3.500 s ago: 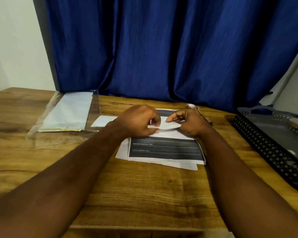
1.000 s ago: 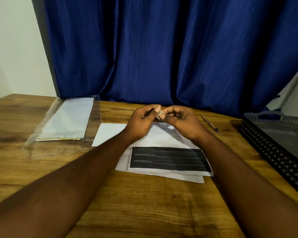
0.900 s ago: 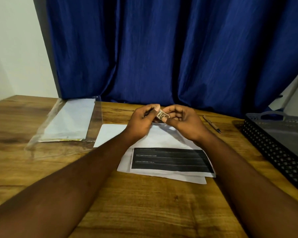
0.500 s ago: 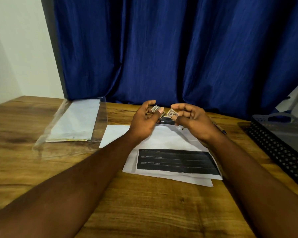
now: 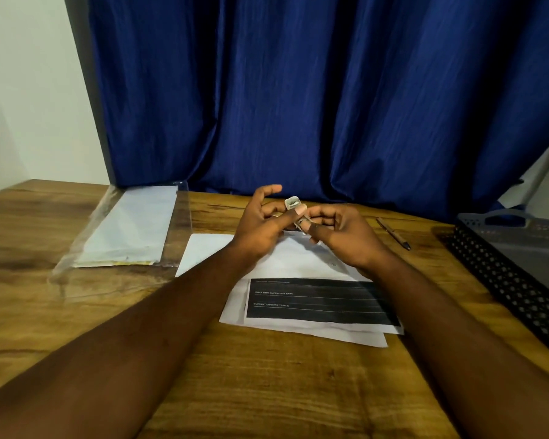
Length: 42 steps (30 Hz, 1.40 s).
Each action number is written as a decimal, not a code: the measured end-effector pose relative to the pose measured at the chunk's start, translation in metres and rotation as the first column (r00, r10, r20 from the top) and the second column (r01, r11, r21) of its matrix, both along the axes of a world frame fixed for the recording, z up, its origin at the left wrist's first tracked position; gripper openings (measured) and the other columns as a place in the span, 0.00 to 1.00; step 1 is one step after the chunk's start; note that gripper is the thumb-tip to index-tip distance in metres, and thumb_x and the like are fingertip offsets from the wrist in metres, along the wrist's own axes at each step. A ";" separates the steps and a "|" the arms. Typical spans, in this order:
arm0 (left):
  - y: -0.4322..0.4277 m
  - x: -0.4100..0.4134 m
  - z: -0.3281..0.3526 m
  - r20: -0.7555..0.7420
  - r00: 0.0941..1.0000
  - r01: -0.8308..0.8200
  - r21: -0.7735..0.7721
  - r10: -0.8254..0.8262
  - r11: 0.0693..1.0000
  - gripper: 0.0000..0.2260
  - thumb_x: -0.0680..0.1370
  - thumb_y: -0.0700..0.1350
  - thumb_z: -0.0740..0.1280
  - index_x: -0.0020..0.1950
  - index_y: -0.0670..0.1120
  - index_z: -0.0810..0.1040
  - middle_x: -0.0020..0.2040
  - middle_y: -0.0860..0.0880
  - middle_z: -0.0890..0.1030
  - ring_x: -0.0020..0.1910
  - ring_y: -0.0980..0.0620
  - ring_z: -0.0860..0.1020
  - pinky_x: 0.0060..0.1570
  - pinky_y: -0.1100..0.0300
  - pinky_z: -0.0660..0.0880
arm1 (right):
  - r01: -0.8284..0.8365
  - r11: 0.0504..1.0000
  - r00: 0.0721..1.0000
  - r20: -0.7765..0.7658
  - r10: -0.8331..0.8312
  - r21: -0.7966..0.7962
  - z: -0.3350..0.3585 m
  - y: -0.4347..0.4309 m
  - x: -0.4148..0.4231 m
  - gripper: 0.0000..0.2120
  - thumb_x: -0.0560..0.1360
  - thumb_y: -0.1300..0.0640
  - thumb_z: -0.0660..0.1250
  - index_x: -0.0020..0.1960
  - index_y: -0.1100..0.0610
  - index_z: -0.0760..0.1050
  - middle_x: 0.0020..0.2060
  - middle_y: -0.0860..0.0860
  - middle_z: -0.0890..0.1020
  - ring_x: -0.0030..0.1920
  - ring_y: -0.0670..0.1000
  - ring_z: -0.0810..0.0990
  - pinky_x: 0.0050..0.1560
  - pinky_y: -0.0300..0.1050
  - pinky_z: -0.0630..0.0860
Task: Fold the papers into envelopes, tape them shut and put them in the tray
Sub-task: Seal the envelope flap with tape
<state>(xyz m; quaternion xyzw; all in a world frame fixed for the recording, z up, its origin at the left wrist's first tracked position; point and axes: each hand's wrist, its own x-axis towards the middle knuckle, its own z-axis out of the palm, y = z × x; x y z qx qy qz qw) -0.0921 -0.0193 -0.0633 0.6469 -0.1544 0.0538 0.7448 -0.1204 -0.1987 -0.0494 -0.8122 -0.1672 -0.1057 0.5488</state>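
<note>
Pull the tape strip [image 5: 293,205] taut and clean before pressing it across the folded paper [image 5: 301,259] lying on the surface [image 5: 267,381] just below. Left hand [image 5: 260,223] half open, thumb pinching the strip's end; right hand [image 5: 339,232] curled around the small tape roll. Tray [image 5: 504,274] waiting far right.

Two hands, a left hand [image 5: 260,226] and a right hand [image 5: 339,236]; one small strip of tape [image 5: 293,202] between them; one printed sheet with a black panel [image 5: 320,301]; at least two white sheets [image 5: 203,251] beneath it; one clear sleeve of paper [image 5: 124,229]; one pen [image 5: 393,232]; one mesh tray [image 5: 517,267]; one wooden table [image 5: 267,381].
</note>
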 end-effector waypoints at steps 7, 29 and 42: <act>-0.004 0.003 -0.011 0.182 0.969 -0.220 0.339 0.165 0.915 0.20 0.79 0.55 0.72 0.68 0.52 0.72 0.55 0.49 0.81 0.50 0.50 0.83 0.46 0.59 0.80 | 0.137 0.990 0.989 -0.044 -0.138 -0.008 0.006 -0.019 0.022 0.07 0.80 0.63 0.74 0.56 0.54 0.86 0.48 0.51 0.89 0.46 0.48 0.87 0.47 0.42 0.84; -0.016 -0.006 -0.007 0.285 0.944 -0.272 0.958 -0.167 0.096 0.34 0.81 0.70 0.55 0.83 0.57 0.57 0.84 0.52 0.59 0.83 0.46 0.55 0.79 0.34 0.49 | 0.510 0.482 0.776 0.139 -0.615 -0.712 0.004 -0.076 0.102 0.10 0.83 0.46 0.67 0.63 0.46 0.78 0.58 0.51 0.82 0.62 0.59 0.78 0.75 0.63 0.61; -0.013 0.004 -0.012 0.389 0.916 -0.354 0.897 -0.094 0.265 0.19 0.86 0.52 0.60 0.77 0.51 0.69 0.74 0.49 0.69 0.74 0.48 0.66 0.76 0.41 0.57 | 0.389 0.921 0.912 -0.133 -0.387 -0.007 0.014 -0.023 0.043 0.05 0.78 0.61 0.75 0.46 0.53 0.86 0.43 0.50 0.89 0.49 0.53 0.88 0.54 0.46 0.85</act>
